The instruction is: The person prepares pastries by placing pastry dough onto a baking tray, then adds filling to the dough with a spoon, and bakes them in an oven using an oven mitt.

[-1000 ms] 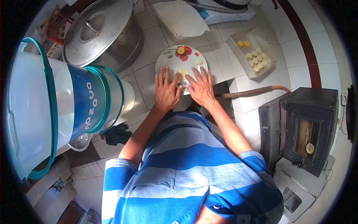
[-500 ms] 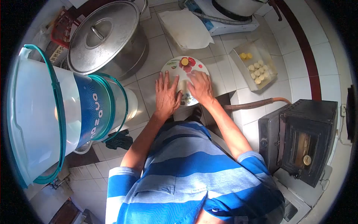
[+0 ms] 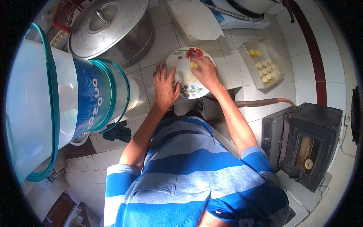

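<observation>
A white plate (image 3: 179,58) with painted red and blue flowers lies on the tiled counter. On it is a pale, flat round of dough (image 3: 189,78). My left hand (image 3: 165,89) rests at the plate's left edge, its fingers spread and holding nothing. Just above the dough, my right hand (image 3: 207,74) has its fingertips closed around a small yellow ball (image 3: 194,64). Part of that ball is hidden by the fingers.
At right stands a clear tray (image 3: 252,72) with pale balls and yellow pieces. A lidded steel pot (image 3: 128,45) and a large plastic bucket (image 3: 41,102) fill the left. White paper (image 3: 194,22) lies behind the plate; a small black oven (image 3: 310,143) sits lower right.
My right hand has moved from beside the dough up to the yellow ball and closed on it. The dough round now shows more fully. My left hand stays spread; the view has shifted slightly.
</observation>
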